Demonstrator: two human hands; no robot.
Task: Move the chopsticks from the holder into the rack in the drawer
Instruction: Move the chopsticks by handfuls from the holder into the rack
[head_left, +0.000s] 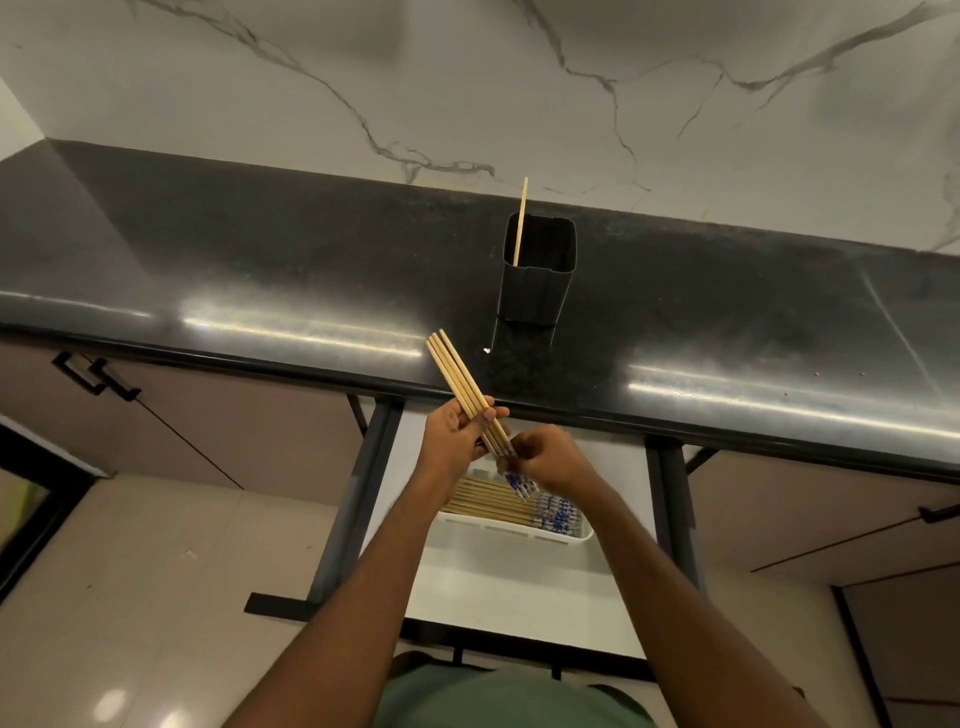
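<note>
A black square holder (537, 283) stands on the dark countertop with one wooden chopstick (520, 221) leaning upright in it. My left hand (454, 439) grips a bundle of several wooden chopsticks (460, 379) with blue-patterned ends, tips pointing up and left. My right hand (550, 460) is closed around the patterned lower ends of the same bundle. Both hands hover just above the open drawer (519, 582). Inside it, a white rack (511, 530) holds several chopsticks (493, 501) lying flat.
The black countertop (260, 270) has its front edge right behind my hands, with a marble wall behind it. Dark drawer rails (358, 499) flank the drawer. Cabinet doors with black handles (96, 374) lie to the left and right. A tiled floor lies below.
</note>
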